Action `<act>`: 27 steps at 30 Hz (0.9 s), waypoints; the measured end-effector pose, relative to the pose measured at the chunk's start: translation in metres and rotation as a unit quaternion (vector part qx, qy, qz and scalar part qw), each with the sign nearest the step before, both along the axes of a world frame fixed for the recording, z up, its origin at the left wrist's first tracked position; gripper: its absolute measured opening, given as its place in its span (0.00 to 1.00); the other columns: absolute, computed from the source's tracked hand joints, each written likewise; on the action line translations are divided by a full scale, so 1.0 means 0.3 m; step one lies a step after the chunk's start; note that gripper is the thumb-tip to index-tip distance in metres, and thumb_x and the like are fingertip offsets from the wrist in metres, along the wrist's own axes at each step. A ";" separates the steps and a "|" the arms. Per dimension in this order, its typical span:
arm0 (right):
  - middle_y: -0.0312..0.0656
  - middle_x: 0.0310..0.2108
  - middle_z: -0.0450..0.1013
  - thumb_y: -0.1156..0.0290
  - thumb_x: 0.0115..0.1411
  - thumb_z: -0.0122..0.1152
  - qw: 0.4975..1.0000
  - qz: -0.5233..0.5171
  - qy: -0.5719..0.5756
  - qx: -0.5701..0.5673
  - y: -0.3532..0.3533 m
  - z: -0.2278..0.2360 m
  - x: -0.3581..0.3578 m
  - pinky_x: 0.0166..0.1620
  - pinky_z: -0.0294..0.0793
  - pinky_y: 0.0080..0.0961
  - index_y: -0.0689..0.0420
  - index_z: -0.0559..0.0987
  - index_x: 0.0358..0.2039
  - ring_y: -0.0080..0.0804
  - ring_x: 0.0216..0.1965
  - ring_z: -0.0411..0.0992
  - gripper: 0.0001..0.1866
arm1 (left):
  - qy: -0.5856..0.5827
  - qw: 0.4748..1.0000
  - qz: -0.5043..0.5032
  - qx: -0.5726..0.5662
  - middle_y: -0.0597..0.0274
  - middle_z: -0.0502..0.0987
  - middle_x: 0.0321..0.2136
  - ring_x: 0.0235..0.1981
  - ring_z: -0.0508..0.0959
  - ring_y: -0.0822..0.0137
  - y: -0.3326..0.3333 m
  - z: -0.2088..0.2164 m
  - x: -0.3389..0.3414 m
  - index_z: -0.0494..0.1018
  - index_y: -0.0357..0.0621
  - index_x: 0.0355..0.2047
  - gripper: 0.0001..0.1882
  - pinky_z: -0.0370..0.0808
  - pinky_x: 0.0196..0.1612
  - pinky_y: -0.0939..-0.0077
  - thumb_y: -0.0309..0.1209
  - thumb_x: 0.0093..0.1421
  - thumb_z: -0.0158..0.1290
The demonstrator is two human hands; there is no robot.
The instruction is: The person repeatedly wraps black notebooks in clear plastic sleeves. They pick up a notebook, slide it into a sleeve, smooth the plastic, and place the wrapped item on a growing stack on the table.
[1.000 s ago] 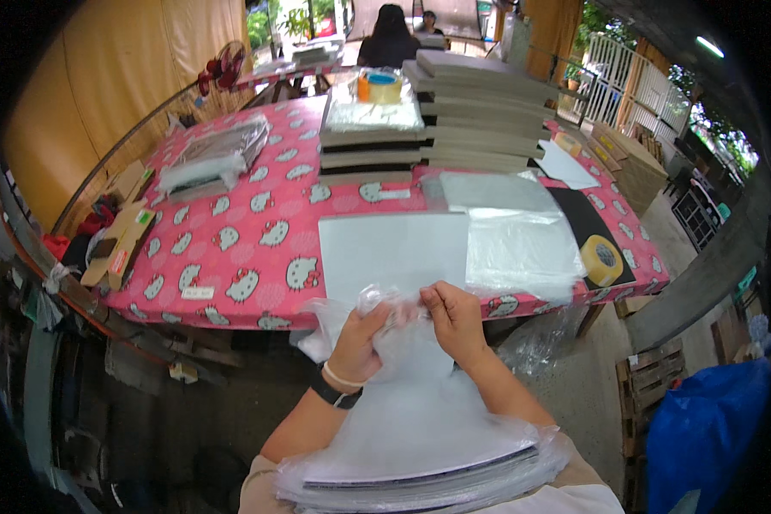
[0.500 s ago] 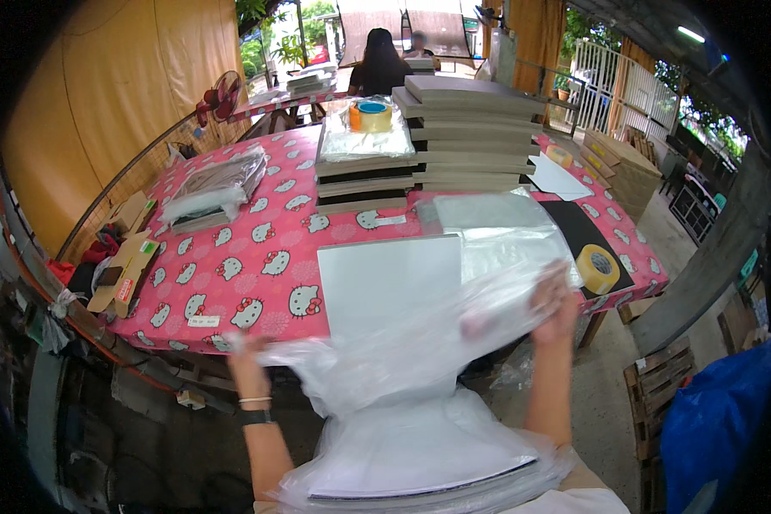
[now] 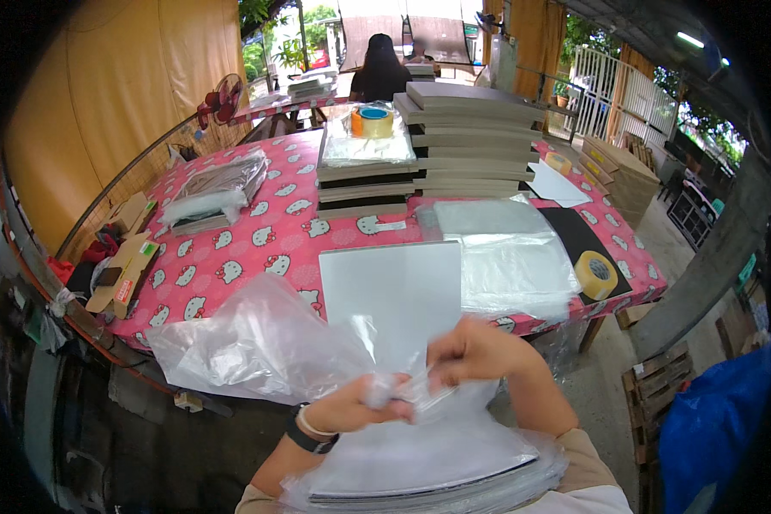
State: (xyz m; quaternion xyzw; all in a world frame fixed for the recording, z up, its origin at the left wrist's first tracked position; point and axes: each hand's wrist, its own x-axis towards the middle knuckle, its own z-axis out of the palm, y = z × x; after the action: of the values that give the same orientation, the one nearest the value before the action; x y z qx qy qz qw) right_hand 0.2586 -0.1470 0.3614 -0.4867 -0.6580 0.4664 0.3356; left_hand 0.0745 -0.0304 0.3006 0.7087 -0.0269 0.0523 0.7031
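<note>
A clear plastic bag [image 3: 248,343] spreads from the table's front edge to my hands. My left hand [image 3: 355,404], with a dark wristband and a pale bracelet, is closed around a gathered part of it. Just beside it my right hand [image 3: 478,349] pinches the bag's edge, its fingertips slightly blurred. Under my hands, on my lap, lies a stack of white sheets in clear plastic [image 3: 424,463]. Straight ahead, a white board-like stack [image 3: 391,287] sits at the front of the table, its lower part behind the plastic.
On the pink cat-print table [image 3: 199,272] lie more clear plastic bags [image 3: 510,265], a tape roll [image 3: 596,274] and a plastic-wrapped bundle [image 3: 214,193]. Tall board stacks [image 3: 471,137] rise at the back. Opened cardboard [image 3: 124,278] lies at the left edge. A person [image 3: 381,73] sits beyond.
My hands have come together from wide apart, the right moving left and down, the left moving right and down. The bag, stretched between them before, now spreads out to the left.
</note>
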 end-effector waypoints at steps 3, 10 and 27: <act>0.36 0.19 0.69 0.73 0.49 0.57 0.935 0.329 0.110 -0.070 -0.026 -0.124 -0.015 0.26 0.62 0.28 0.63 0.74 0.21 0.24 0.22 0.65 0.06 | -0.162 0.875 0.165 -0.425 0.56 0.73 0.29 0.30 0.73 0.60 0.073 -0.007 -0.026 0.66 0.41 0.37 0.19 0.70 0.38 0.65 0.44 0.57 0.38; 0.45 0.32 0.72 0.64 0.58 0.39 0.672 -0.298 0.644 0.214 -0.105 -0.169 0.087 0.45 0.64 0.37 0.59 0.74 0.28 0.36 0.38 0.67 0.15 | -0.114 0.859 0.257 -0.429 0.64 0.68 0.15 0.14 0.67 0.73 0.113 -0.184 -0.080 0.67 0.37 0.37 0.23 0.65 0.18 0.80 0.47 0.55 0.42; 0.46 0.39 0.66 0.62 0.51 0.54 0.765 -0.039 0.620 0.167 -0.105 -0.377 0.153 0.35 0.69 0.30 0.61 0.65 0.45 0.37 0.35 0.68 0.23 | -0.157 0.905 0.121 -0.376 0.54 0.72 0.36 0.11 0.66 0.77 0.077 -0.336 -0.071 0.66 0.40 0.39 0.25 0.65 0.15 0.83 0.48 0.50 0.49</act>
State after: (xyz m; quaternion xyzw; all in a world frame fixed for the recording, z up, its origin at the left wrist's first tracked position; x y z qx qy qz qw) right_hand 0.3045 -0.1786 0.2484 -0.0529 -0.3544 0.5354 0.7648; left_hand 0.0532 -0.0074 0.1997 0.3724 -0.0292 0.2543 0.8921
